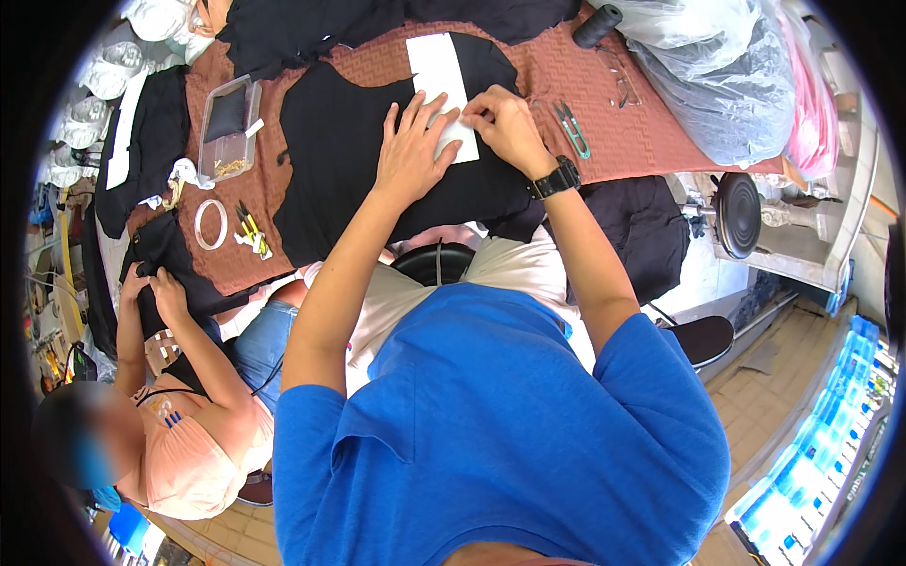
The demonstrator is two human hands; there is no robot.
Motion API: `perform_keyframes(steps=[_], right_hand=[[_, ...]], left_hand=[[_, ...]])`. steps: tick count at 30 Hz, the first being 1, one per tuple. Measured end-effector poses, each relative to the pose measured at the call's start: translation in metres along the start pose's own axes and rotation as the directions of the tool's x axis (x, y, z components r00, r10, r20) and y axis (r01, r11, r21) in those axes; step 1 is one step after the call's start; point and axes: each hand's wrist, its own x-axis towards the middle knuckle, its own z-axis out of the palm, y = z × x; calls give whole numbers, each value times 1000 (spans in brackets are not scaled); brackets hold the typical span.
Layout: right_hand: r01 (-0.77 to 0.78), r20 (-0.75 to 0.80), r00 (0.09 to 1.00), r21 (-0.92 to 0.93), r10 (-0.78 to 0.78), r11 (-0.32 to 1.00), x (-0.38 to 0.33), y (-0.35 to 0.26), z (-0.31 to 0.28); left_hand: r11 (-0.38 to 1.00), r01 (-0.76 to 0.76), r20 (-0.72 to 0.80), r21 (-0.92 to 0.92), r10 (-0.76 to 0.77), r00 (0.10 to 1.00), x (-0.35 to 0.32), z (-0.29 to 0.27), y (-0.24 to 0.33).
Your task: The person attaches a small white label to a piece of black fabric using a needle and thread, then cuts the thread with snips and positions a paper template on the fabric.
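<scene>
A black garment piece (330, 141) lies spread on the table in front of me. On top of it rests a white paper strip (434, 61), running away from me. My left hand (408, 156) lies flat with fingers spread, across the strip's left edge and the cloth beside it. At the strip's right edge, my right hand (508, 124) has thumb and fingertips pinched together; anything between them is too small to make out. Green-handled thread snips (573, 130) lie to the right of that hand.
A brown cloth (651, 123) covers the table. Around it are a black thread cone (597, 26), plastic-wrapped bundles (713, 85), a clear box (229, 132), a white ring (210, 224) and yellow snips (250, 228). At left, a co-worker's hands (156, 291) hold black fabric.
</scene>
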Motion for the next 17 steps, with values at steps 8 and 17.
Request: perform_keyframes(steps=[8,17], right_hand=[[323,99,946,-362,-308,875,-7,4,6],[362,160,929,-221,-333,906,-20,11,-6]], left_hand=[[1000,-3,6,1,3,1000,0,1,0],[1000,-17,-29,-12,16,999,-1,3,-1]])
